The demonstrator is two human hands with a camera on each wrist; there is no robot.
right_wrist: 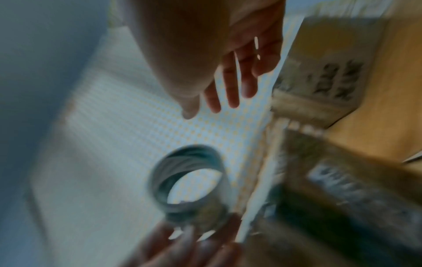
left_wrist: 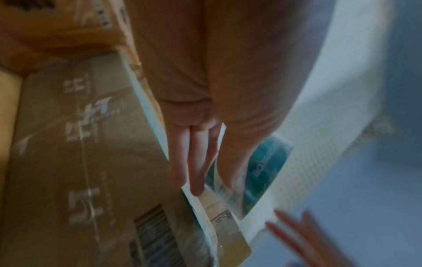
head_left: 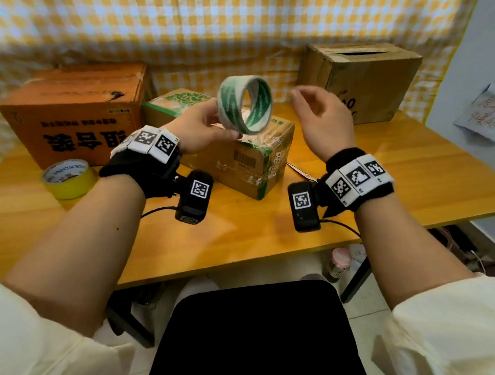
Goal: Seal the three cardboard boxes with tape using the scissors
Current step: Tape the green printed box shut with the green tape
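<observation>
My left hand (head_left: 204, 125) holds a green-and-white tape roll (head_left: 246, 104) upright in the air above the small green-printed box (head_left: 246, 157) at the table's middle. In the right wrist view the roll (right_wrist: 189, 182) shows as a blurred ring, pinched from below by the left fingers (right_wrist: 182, 247). My right hand (head_left: 320, 113) hovers just right of the roll with fingers relaxed and holds nothing. The scissors (head_left: 301, 173) lie on the table beside the small box, partly hidden by my right wrist. An orange box (head_left: 76, 113) stands back left, a brown box (head_left: 362, 76) back right.
A yellow tape roll (head_left: 68, 179) lies flat at the left of the wooden table (head_left: 420, 176). A checked cloth (head_left: 224, 17) hangs behind the boxes. A grey wall with a paper note (head_left: 490, 112) is at the right. The table's front edge is near my lap.
</observation>
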